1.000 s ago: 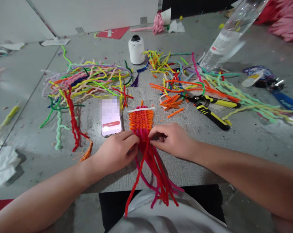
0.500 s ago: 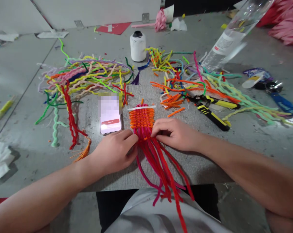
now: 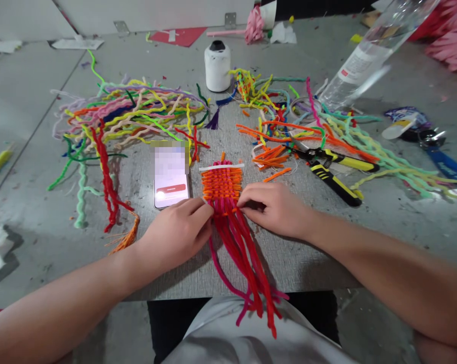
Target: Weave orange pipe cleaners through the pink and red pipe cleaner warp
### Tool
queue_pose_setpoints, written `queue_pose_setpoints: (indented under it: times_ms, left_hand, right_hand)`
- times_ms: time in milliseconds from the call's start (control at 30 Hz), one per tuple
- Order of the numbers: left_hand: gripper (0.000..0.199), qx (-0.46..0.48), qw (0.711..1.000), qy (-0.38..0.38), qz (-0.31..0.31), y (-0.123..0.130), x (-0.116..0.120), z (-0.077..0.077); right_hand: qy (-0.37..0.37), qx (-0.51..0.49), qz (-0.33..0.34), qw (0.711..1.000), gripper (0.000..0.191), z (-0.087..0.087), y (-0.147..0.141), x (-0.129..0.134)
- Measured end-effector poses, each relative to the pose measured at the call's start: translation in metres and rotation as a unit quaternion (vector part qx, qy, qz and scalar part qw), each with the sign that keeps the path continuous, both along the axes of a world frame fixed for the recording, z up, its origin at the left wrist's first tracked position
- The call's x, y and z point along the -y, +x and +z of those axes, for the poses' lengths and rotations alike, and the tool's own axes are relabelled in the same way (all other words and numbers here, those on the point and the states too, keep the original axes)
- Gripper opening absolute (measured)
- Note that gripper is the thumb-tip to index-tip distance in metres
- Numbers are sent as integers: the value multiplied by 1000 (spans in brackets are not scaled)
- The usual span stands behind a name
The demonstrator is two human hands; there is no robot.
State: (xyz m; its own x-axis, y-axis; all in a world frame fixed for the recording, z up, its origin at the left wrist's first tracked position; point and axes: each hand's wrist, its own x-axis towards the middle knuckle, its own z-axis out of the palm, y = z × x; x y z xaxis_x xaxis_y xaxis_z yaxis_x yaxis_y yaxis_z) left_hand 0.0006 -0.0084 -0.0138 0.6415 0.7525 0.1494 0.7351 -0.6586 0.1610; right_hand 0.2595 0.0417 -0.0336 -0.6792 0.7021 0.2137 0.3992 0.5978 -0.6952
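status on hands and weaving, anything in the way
Left hand and right hand at either side of the weaving, low end. Red and magenta strands trailing loose past the table edge. Phone close by left hand, clear of weaving.

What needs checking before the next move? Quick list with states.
1. Left hand at the weave's left side: ok.
2. Right hand at its right side: ok.
3. Firm grip by both hands: cannot tell, fingertips partly hidden.
4. White strip across the weave's top: ok.
5. Loose strands separated: not ok, bunched and crossing.
6. Phone well clear of left hand: not ok, right beside it.
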Motion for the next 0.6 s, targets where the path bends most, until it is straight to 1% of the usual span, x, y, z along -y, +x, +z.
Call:
queue_pose_setpoints:
  times_ms: [200, 300, 433, 600]
  left_hand:
    - [15, -18, 1000, 24, 5, -1, -3, -1]
    - [12, -10, 1000, 13, 4, -1, -1, 0]
    - [12, -12, 999, 25, 17, -1, 1, 1]
    - [13, 0, 1000, 10, 28, -2, -1, -2]
  right_hand:
    - [-2, 6, -11, 1000, 11, -1, -3, 3]
    - [1, 29, -10, 1000, 11, 0, -4, 8]
    - [9, 65, -30, 997, 9, 2, -4, 13]
    - [19, 91, -9, 996, 16, 3, -4, 11]
